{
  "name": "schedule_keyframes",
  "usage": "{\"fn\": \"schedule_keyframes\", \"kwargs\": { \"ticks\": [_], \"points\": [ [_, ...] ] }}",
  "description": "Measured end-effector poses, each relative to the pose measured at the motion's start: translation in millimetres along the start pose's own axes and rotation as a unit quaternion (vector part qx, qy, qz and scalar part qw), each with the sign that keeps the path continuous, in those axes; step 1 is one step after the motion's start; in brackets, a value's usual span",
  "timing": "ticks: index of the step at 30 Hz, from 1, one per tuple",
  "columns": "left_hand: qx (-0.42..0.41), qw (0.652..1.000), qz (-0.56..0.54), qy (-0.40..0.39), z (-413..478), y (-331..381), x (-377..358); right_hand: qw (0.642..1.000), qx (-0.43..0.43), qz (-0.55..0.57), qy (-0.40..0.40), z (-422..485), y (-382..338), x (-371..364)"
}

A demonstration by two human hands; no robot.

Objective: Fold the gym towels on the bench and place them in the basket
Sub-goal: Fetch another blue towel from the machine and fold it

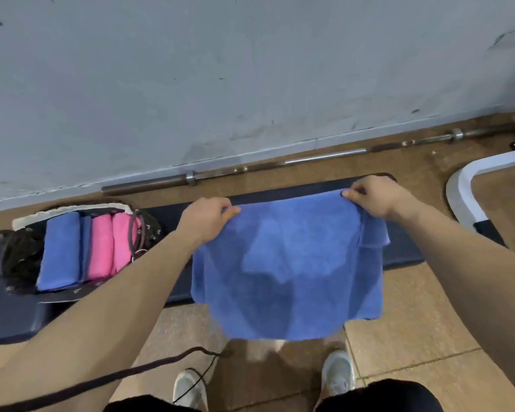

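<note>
A blue towel (289, 269) hangs spread out in front of me, over the dark padded bench (399, 248). My left hand (204, 217) pinches its top left corner and my right hand (375, 196) pinches its top right corner. The lower edge drapes past the bench's near side toward the floor. To the left, a dark basket (18, 248) with a pale rim stands on the bench. It holds a folded blue towel (60, 251) and folded pink towels (107, 243) side by side.
A steel barbell (280, 165) lies on the floor along the grey wall behind the bench. A white metal frame (470, 176) stands at the right. My two shoes (338, 371) are on the tiled floor, and a dark cord (101, 382) trails at lower left.
</note>
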State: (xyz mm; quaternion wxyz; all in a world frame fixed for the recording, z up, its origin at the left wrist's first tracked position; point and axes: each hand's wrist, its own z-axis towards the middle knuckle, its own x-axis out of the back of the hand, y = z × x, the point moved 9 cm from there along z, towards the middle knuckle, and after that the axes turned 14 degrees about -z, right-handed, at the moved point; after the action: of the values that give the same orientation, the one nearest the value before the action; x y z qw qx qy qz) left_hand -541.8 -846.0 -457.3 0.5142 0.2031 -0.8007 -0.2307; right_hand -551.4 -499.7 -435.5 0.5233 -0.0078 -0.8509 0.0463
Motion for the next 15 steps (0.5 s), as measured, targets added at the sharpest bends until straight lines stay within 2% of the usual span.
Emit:
{"fn": "schedule_keyframes", "kwargs": {
  "ticks": [6, 10, 13, 15],
  "points": [
    [-0.084, 0.986, 0.114, 0.087, 106.5, -20.6, -42.2, 0.992, -0.024, -0.113, 0.055, 121.2, 19.3, -51.3],
    [-0.066, 0.983, 0.131, 0.113, 135.6, -30.0, -49.0, 0.987, -0.063, -0.088, 0.118, 148.7, 37.5, -58.7],
    [-0.07, 0.986, 0.083, 0.125, 129.0, -34.1, -47.8, 0.982, -0.079, -0.075, 0.153, 141.1, 32.3, -58.6],
    [-0.099, 0.982, 0.035, 0.156, 107.2, -35.2, -44.1, 0.961, -0.098, -0.074, 0.247, 114.5, 21.0, -50.1]
  ]
}}
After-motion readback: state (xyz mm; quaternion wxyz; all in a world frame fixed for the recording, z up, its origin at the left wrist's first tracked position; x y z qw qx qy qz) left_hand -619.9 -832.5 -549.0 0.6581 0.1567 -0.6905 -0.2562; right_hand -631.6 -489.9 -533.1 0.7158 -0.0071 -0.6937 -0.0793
